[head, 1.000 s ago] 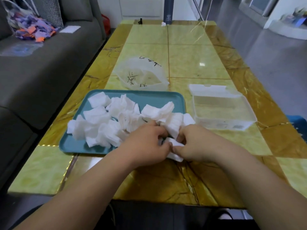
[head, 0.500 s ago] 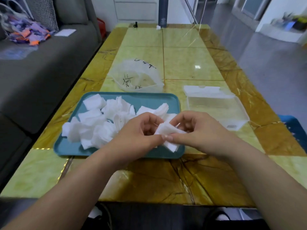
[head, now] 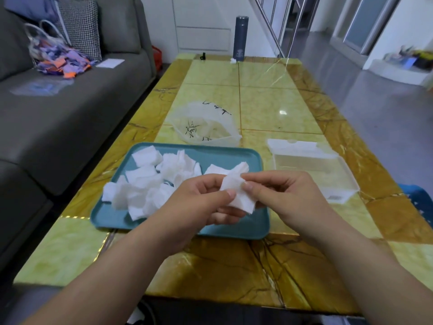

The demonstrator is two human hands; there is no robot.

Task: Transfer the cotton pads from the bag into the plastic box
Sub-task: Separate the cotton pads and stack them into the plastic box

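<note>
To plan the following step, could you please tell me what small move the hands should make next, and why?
Probably carry the held cotton pad rightward and lay it in the plastic box. The left hand and right hand both pinch it above the tray, and the open box to the right of the tray looks empty.

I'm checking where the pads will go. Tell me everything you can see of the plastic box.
The box is a clear, shallow, rectangular plastic tub, open, with its lid lying back flat on the far side. It sits level on the table, just right of the tray. The yellow tabletop shows through it, and no pads show inside. A small dark mark at its near right corner is too small to read. Neither the left hand nor the right hand touches it.
</note>
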